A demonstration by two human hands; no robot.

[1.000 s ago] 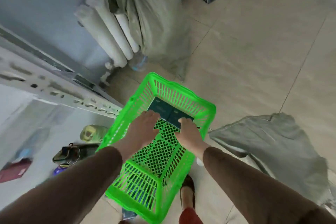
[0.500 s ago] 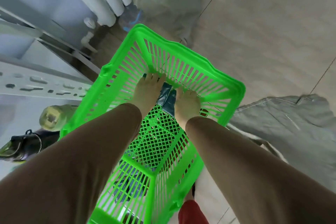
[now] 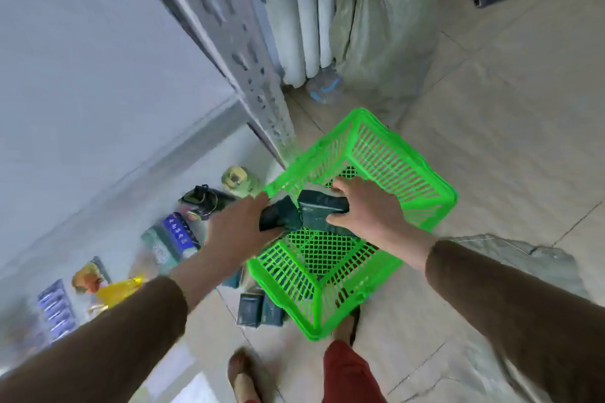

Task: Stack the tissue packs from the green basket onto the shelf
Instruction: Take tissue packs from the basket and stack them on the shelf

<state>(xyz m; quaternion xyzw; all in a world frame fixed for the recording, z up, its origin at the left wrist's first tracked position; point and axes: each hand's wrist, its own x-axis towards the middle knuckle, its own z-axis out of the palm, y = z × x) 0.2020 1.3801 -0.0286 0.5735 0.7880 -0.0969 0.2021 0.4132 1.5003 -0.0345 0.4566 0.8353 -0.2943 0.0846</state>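
The green basket (image 3: pixel 406 154) stands on the tiled floor beside the grey metal shelf upright (image 3: pixel 235 52). My right hand (image 3: pixel 370 209) is closed around a dark green tissue pack (image 3: pixel 322 206) held above the basket's mesh floor. Just left of it, at the basket's left rim, my left hand (image 3: pixel 235 232) grips another dark tissue pack (image 3: pixel 273 217). The two packs touch. Two more dark packs (image 3: pixel 258 309) lie on the floor against the basket's near left corner.
The low shelf level (image 3: pixel 108 206) on the left holds a black bottle (image 3: pixel 199 199), a pale jar (image 3: pixel 237 178), blue-labelled packs (image 3: pixel 178 234) and a yellow bag (image 3: pixel 121 288). White pipes (image 3: pixel 294 26) and a grey-green sack (image 3: pixel 386 20) stand behind. A flat sack (image 3: pixel 523 265) lies right.
Both hands have risen out of the basket's far end, each with a tissue pack in its grip. The view has swung left, bringing the shelf into sight.
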